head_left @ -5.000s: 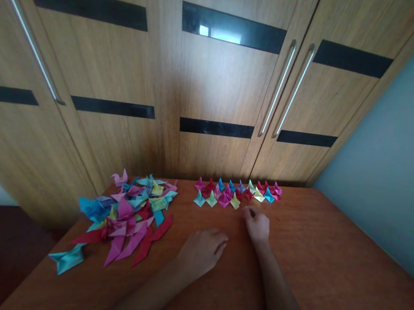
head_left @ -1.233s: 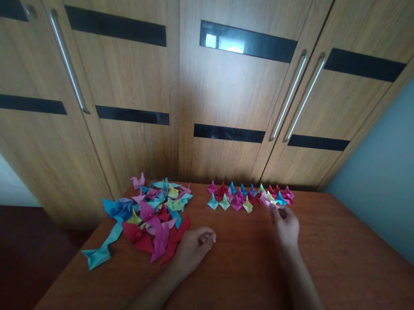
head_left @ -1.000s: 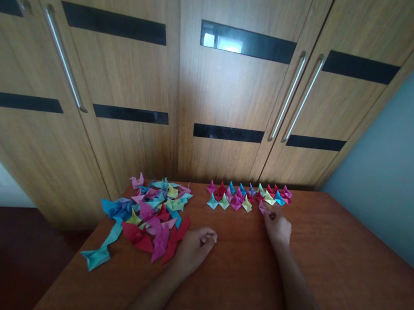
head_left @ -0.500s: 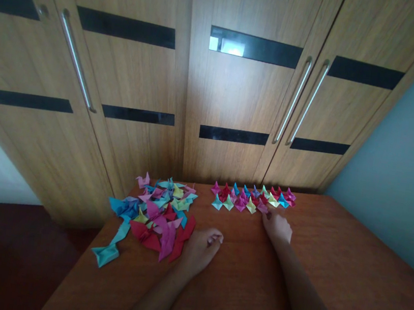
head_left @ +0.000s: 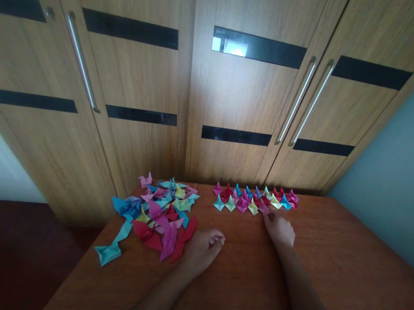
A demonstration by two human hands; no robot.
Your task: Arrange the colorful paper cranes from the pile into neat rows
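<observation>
Two rows of small folded paper pieces [head_left: 255,198] in pink, red, blue and yellow stand at the far edge of a brown wooden table [head_left: 329,275]. My right hand [head_left: 278,227] reaches to the front row, fingertips pinched on a small pink piece [head_left: 264,209] at that row's right end. My left hand [head_left: 204,247] rests on the table with fingers curled in a loose fist, beside a loose heap of larger folded paper shapes [head_left: 160,210] on the left. A teal folded piece [head_left: 108,252] lies apart near the table's left edge.
Wooden wardrobe doors [head_left: 235,92] with metal bar handles [head_left: 295,101] stand right behind the table. A pale blue wall [head_left: 412,173] is on the right. Dark floor [head_left: 4,255] lies to the left of the table.
My right hand went to the right end of the rows, then came back left with a small pink piece and set it at the front row's end. My left hand stayed curled.
</observation>
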